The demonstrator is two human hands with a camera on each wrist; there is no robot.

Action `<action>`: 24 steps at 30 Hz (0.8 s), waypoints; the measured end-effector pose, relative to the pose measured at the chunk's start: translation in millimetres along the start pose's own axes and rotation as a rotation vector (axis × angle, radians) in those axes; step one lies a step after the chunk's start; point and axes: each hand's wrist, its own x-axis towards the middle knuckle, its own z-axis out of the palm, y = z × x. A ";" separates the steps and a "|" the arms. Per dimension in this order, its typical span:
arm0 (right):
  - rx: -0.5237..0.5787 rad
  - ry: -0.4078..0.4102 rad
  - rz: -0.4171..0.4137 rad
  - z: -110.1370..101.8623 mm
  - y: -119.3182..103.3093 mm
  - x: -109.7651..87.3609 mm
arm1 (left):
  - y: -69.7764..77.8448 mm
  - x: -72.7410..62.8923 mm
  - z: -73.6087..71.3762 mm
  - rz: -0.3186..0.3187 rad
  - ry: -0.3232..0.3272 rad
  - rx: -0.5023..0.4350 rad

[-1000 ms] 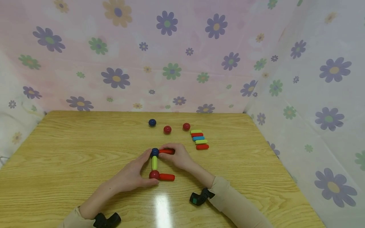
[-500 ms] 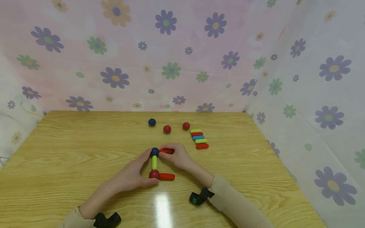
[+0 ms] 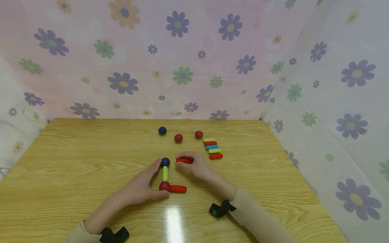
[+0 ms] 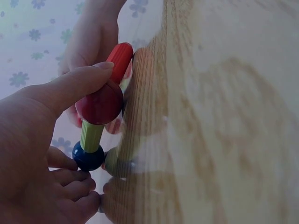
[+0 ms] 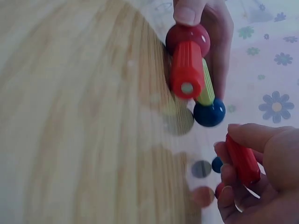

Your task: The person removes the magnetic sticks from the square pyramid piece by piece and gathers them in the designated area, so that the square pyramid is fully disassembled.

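My left hand holds a joined piece of magnetic building balls and sticks, thumb at the red ball and fingers at the blue ball. Between these balls runs a yellow-green stick. A red stick sticks out rightward from the red ball; a grey disc shows in its end in the right wrist view. My right hand pinches another red stick between thumb and fingers, just right of the blue ball, with a gap between them.
Farther back on the wooden table lie a loose blue ball and two red balls, one nearer the middle. To their right, several sticks lie in a row, including a blue stick. A flowered cloth hangs behind.
My right hand has moved slightly right with its red stick, which no longer touches the blue ball. The left hand and the joined piece have stayed put.
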 end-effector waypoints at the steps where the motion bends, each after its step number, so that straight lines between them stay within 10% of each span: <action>1: 0.008 0.008 -0.008 -3.4 1.4 -1.7 | 0.0 0.2 0.1 0.000 0.000 0.004; 24: -0.039 0.072 0.003 -81.1 26.2 -54.5 | 0.3 -1.0 -0.5 0.011 0.004 0.020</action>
